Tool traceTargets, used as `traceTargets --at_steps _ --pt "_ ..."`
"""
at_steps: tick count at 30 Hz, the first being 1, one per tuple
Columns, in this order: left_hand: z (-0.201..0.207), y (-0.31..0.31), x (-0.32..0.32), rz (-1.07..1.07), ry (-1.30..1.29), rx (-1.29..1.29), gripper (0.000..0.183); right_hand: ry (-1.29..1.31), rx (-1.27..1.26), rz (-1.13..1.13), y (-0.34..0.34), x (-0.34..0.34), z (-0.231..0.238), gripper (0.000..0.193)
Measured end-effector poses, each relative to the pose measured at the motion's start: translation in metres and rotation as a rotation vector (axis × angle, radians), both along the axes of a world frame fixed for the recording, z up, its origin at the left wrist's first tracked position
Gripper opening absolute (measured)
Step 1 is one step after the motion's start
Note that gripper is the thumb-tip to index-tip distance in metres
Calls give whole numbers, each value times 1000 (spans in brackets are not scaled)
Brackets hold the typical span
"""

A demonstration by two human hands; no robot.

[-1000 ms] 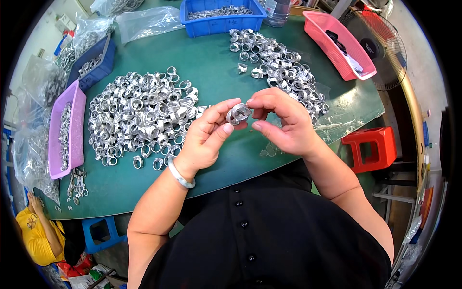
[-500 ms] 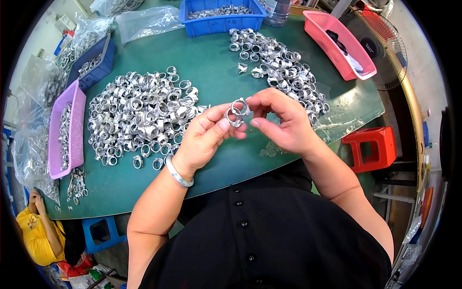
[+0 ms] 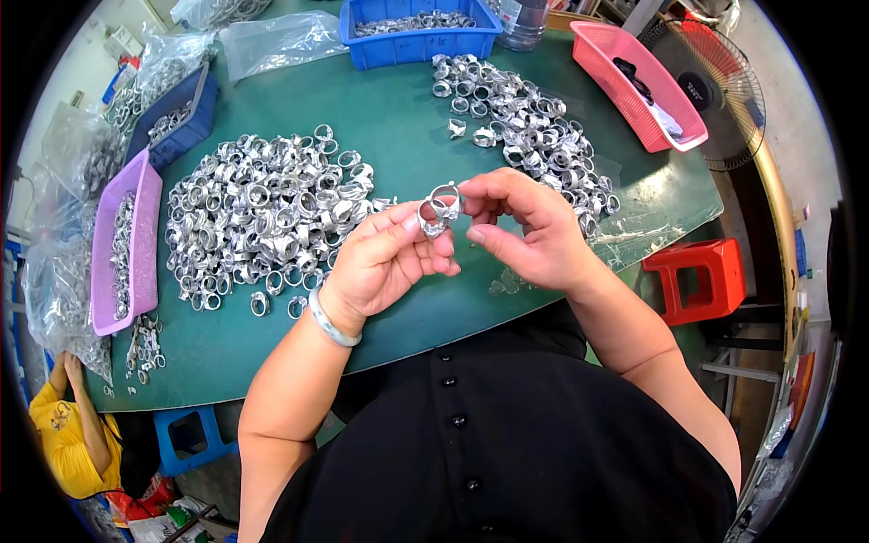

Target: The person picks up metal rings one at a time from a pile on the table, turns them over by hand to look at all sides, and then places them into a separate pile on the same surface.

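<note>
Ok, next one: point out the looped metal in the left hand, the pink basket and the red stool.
Looped metal (image 3: 441, 212): head view, where the loops meet.
Pink basket (image 3: 612, 89): head view, its near long wall.
Red stool (image 3: 724, 271): head view, solid part right of its opening.

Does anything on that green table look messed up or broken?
Yes, a bit. The green table has a pale, scratched patch near its right edge, so its top looks worn. Some small metal pieces also lie loose beside the purple tray, outside it, which looks untidy.
</note>
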State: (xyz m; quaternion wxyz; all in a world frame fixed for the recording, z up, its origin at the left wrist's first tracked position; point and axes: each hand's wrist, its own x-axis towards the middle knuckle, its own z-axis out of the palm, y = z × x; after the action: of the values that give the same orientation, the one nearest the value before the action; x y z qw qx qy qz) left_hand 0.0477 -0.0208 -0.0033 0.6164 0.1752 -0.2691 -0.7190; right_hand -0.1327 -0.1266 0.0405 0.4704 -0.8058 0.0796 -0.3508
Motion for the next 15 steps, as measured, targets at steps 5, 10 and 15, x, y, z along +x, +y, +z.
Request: traceTargets --at_steps 5,10,15 --pt "-5 -1 5 -81 96 -77 38 -9 2 13 2 2 3 36" --pt "-3 -2 4 -89 95 -86 38 -9 19 14 2 1 2 37" --pt "-3 -2 5 -64 58 -92 39 -3 9 14 2 1 2 36"
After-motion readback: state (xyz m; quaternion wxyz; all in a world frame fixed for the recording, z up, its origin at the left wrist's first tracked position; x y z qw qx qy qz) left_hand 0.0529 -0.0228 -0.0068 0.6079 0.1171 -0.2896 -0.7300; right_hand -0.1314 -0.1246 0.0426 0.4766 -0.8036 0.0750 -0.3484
